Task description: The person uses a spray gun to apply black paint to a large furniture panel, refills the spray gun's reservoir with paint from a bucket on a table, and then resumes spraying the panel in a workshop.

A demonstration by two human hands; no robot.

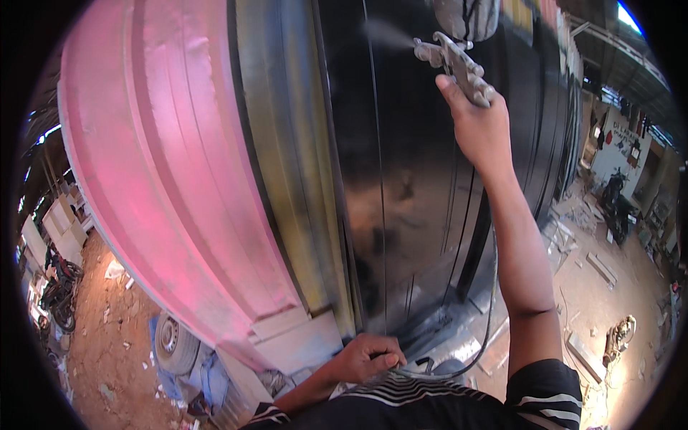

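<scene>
Raised at the upper right, my right hand is wrapped round a paint-spattered spray gun. A cup sits on top of the gun, streaked with dark paint. Pale mist leaves the nozzle toward the left, in front of a glossy black panel. A thin air hose runs down beside my right forearm and curves back to my waist. There my left hand is closed, with the hose at its fingers.
Left of the black panel are a yellow, dark-smudged strip and a large ribbed pink panel. A wheel lies on blue sheeting at the lower left. Motorcycles stand at both sides. Scraps and a wooden block lie on the dirt floor.
</scene>
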